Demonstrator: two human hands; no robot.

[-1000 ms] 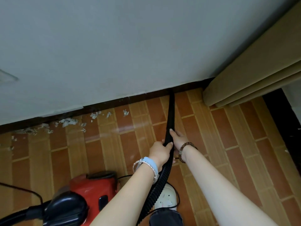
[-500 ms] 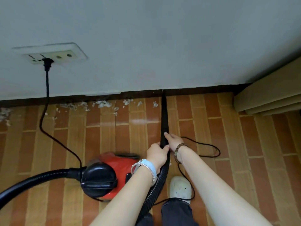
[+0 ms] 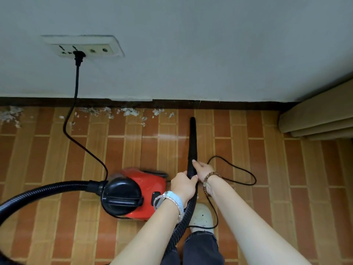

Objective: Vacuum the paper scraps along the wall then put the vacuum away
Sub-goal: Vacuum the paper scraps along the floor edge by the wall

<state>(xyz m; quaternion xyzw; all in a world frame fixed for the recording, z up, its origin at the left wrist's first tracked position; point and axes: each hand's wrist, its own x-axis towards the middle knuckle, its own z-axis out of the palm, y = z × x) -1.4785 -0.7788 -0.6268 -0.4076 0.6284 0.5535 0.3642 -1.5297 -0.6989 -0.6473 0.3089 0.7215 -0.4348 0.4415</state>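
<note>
Home rm: tiled floor (image 3: 267, 169), dark skirting (image 3: 229, 104), wall socket (image 3: 84, 47), curtain hem (image 3: 321, 119), household vac (image 3: 137, 196).

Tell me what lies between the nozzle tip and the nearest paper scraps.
Only bare floor tile, in the head view; the scraps lie left of the nozzle.

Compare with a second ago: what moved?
The nozzle has drawn back; its tip, which met the baseboard, now stops short of it. The left grip and right grip still hold the nozzle. The paper scraps remain along the baseboard, and the plug stays in the socket.
</note>
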